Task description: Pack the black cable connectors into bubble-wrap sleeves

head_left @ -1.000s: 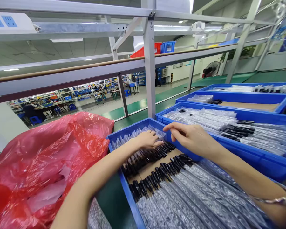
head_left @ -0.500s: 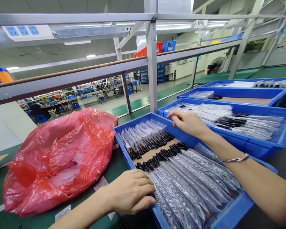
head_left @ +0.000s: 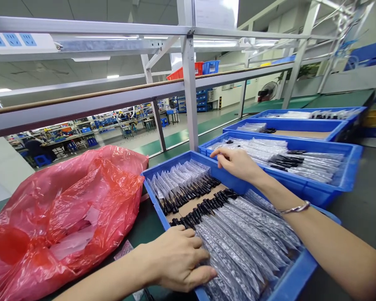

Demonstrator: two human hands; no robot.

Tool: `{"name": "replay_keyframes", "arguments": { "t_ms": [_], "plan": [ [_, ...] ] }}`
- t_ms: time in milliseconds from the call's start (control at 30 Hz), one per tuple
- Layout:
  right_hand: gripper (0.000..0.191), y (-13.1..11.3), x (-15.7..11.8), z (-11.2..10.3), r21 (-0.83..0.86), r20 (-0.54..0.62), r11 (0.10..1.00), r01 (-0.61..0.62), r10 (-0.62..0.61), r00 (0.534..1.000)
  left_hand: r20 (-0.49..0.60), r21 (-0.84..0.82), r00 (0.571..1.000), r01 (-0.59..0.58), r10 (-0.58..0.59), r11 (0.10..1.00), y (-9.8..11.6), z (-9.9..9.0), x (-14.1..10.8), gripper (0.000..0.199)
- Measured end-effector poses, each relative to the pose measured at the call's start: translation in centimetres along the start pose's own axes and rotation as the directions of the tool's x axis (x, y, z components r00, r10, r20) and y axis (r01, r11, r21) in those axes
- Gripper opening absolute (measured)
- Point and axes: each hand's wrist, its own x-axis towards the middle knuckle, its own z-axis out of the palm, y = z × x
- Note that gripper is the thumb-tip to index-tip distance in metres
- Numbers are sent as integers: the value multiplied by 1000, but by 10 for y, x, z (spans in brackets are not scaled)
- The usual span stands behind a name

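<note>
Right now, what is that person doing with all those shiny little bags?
A person is leaning over a blue tray packed with rows of clear plastic sleeves holding black-tipped parts. The left hand presses down on the sleeves at the near end. The right hand rests on the tray's far wall. A red plastic bag lies to the left, and more blue trays with similar sleeves sit to the right.

left hand point(head_left: 178, 259): palm down, fingers curled | right hand point(head_left: 238, 164): arm extended forward, fingers bent
</note>
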Motion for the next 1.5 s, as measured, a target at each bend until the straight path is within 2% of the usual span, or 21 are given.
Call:
{"name": "replay_keyframes", "arguments": {
  "t_ms": [133,233,367,467,533,667,800,867,933,1000,1100,1267,1333,1500],
  "plan": [
    [30,-3,-2,-1,29,8,999,19,-19,1000,-66,30,993,-98,100,995,-4,-5,9,41],
    [30,-5,-2,-2,45,6,999,21,-21,1000,-44,-42,989,-141,139,989,-6,-7,19,32],
    [30,-7,-2,-3,56,-3,998,27,-27,1000,55,-109,998,13,-7,994,-2,-8,36,28],
    [29,-7,-3,-5,67,-4,997,27,-27,1000,33,-132,997,66,-63,989,1,-5,49,41],
    [29,-8,-3,-5,76,-3,997,22,-21,1000,11,-117,999,44,-43,992,1,0,56,42],
    [29,-10,-4,-6,90,-10,996,26,-25,1000,-18,24,1000,-4,5,1000,0,9,65,38],
    [28,-11,-3,-6,97,-23,995,30,-28,999,-138,128,982,-113,130,985,-4,9,72,36],
    [28,-11,-3,-7,103,-28,994,29,-26,999,-134,116,976,-158,173,981,-5,6,78,33],
    [28,-11,-3,-7,112,-31,993,29,-26,999,-69,60,988,-137,141,989,-6,3,85,31],
    [28,-12,-3,-9,121,-35,992,30,-26,999,-11,-2,998,-62,62,998,-6,1,94,30],
    [28,-13,-4,-12,132,-45,991,29,-23,999,-23,-60,1000,13,-14,998,-5,3,108,37],
    [28,-15,-4,-19,139,-77,990,15,-4,997,-8,28,999,32,-32,999,-5,14,129,50],
    [28,-15,-4,-22,146,-91,989,18,-4,996,-9,77,1000,17,-17,997,-6,17,136,54],
    [28,-15,-4,-25,164,-121,986,26,-7,993,-135,120,981,-124,140,985,-13,18,150,48]
  ]
}}
